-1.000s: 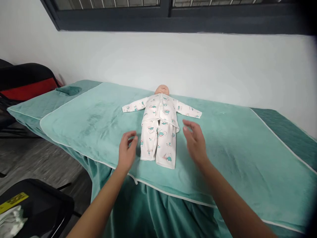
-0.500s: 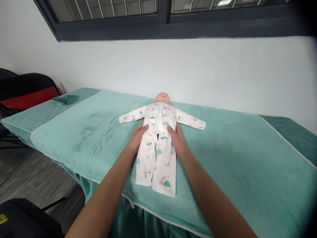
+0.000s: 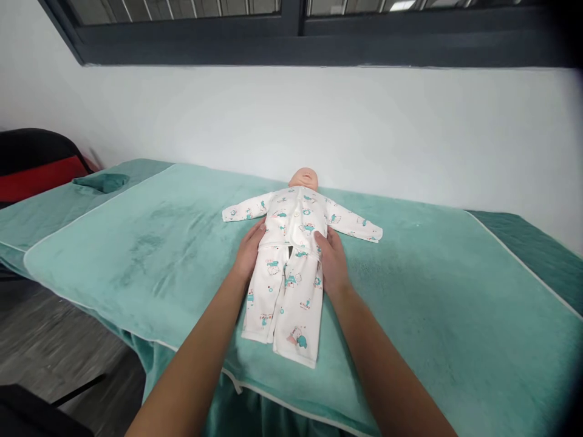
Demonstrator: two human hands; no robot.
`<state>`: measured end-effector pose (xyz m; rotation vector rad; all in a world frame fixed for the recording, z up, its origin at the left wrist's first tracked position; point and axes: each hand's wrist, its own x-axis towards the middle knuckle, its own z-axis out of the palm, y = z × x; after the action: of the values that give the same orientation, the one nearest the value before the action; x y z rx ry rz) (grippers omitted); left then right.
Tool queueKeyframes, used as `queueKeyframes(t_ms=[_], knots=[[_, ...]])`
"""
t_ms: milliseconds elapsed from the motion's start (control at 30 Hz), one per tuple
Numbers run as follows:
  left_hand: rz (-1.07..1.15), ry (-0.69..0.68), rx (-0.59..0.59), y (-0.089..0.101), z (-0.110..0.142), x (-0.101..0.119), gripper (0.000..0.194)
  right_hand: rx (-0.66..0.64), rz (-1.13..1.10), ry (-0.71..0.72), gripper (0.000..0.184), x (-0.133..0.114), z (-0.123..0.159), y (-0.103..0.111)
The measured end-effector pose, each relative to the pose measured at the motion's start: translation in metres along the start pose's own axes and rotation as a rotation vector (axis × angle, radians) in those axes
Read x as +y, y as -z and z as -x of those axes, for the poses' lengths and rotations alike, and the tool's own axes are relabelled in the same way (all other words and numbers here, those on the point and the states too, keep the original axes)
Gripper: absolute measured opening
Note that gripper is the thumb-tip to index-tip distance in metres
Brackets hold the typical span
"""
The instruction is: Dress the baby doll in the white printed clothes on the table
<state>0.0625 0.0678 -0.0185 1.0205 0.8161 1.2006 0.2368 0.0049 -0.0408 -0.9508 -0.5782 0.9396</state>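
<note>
A baby doll (image 3: 304, 178) lies on its back on a teal towel (image 3: 410, 285), dressed in a white printed top (image 3: 296, 215) and matching trousers (image 3: 285, 297), arms spread out. My left hand (image 3: 248, 252) is pressed against the doll's left waist, fingers together along the top's hem. My right hand (image 3: 332, 261) holds the opposite side of the waist the same way. Both hands cup the doll's trunk between them.
The towel covers a long teal-draped table (image 3: 523, 237) set against a white wall. A dark teal cloth (image 3: 101, 182) lies at the far left end. A black and red chair (image 3: 31, 170) stands at the left. Dark window frames run above.
My hands came in from hovering beside the trousers and closed on both sides of the doll's waist. Over the last half second they barely shifted; the view moved slightly.
</note>
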Motion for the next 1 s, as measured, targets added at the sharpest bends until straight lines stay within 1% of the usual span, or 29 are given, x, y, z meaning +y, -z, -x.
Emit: queueKeyframes(t_ms=[100, 167, 200, 267, 333, 367, 433, 467, 533, 633, 700, 733, 800, 833, 867, 900, 933, 967, 1000], knots=[[0.099, 0.035, 0.042, 0.006, -0.002, -0.002, 0.046, 0.125, -0.112, -0.114, 0.033, -0.004, -0.011, 0.006], [0.252, 0.095, 0.041, 0.013, -0.007, -0.004, 0.043, 0.180, -0.225, -0.198, 0.018, -0.011, -0.025, 0.014], [0.333, 0.120, 0.035, 0.016, -0.009, -0.006, 0.042, 0.193, -0.262, -0.227, 0.014, -0.016, -0.035, 0.020], [0.450, 0.154, 0.025, 0.023, -0.015, -0.008, 0.037, 0.203, -0.291, -0.262, 0.013, -0.029, -0.054, 0.036], [0.499, 0.165, 0.019, 0.028, -0.018, -0.010, 0.033, 0.206, -0.309, -0.276, 0.015, -0.043, -0.071, 0.055], [0.505, 0.168, 0.015, 0.029, -0.019, -0.011, 0.032, 0.208, -0.322, -0.261, 0.016, -0.049, -0.076, 0.066], [0.502, 0.169, 0.003, 0.032, -0.020, -0.013, 0.032, 0.169, -0.345, -0.176, 0.018, -0.059, -0.080, 0.088], [0.496, 0.167, -0.004, 0.032, -0.020, -0.014, 0.033, 0.146, -0.341, -0.133, 0.019, -0.062, -0.079, 0.099], [0.478, 0.165, -0.016, 0.033, -0.021, -0.015, 0.036, 0.173, -0.306, -0.078, 0.021, -0.066, -0.073, 0.116], [0.465, 0.162, -0.019, 0.028, -0.022, -0.013, 0.037, 0.315, -0.219, -0.026, 0.020, -0.066, -0.056, 0.131], [0.457, 0.168, 0.003, 0.024, -0.016, -0.009, 0.034, 0.364, -0.148, 0.029, 0.021, -0.063, -0.043, 0.134], [0.447, 0.174, 0.022, 0.023, -0.009, -0.006, 0.031, 0.370, -0.119, 0.054, 0.023, -0.061, -0.037, 0.134], [0.401, 0.169, 0.066, 0.028, 0.017, 0.000, 0.026, 0.373, -0.090, 0.090, 0.030, -0.059, -0.027, 0.132], [0.363, 0.165, 0.091, 0.035, 0.039, 0.003, 0.025, 0.374, -0.089, 0.099, 0.032, -0.058, -0.023, 0.131], [0.318, 0.135, 0.102, 0.044, 0.066, 0.006, 0.028, 0.374, -0.092, 0.106, 0.033, -0.058, -0.020, 0.129], [0.263, 0.124, 0.117, 0.056, 0.098, 0.008, 0.030, 0.372, -0.090, 0.113, 0.033, -0.058, -0.018, 0.127], [0.196, 0.153, 0.159, 0.069, 0.134, 0.012, 0.032, 0.372, -0.080, 0.122, 0.033, -0.058, -0.016, 0.124], [0.113, 0.217, 0.209, 0.082, 0.172, 0.015, 0.036, 0.372, -0.053, 0.131, 0.032, -0.057, -0.014, 0.120], [0.007, 0.315, 0.279, 0.094, 0.211, 0.019, 0.039, 0.365, 0.005, 0.141, 0.032, -0.055, -0.011, 0.116]])
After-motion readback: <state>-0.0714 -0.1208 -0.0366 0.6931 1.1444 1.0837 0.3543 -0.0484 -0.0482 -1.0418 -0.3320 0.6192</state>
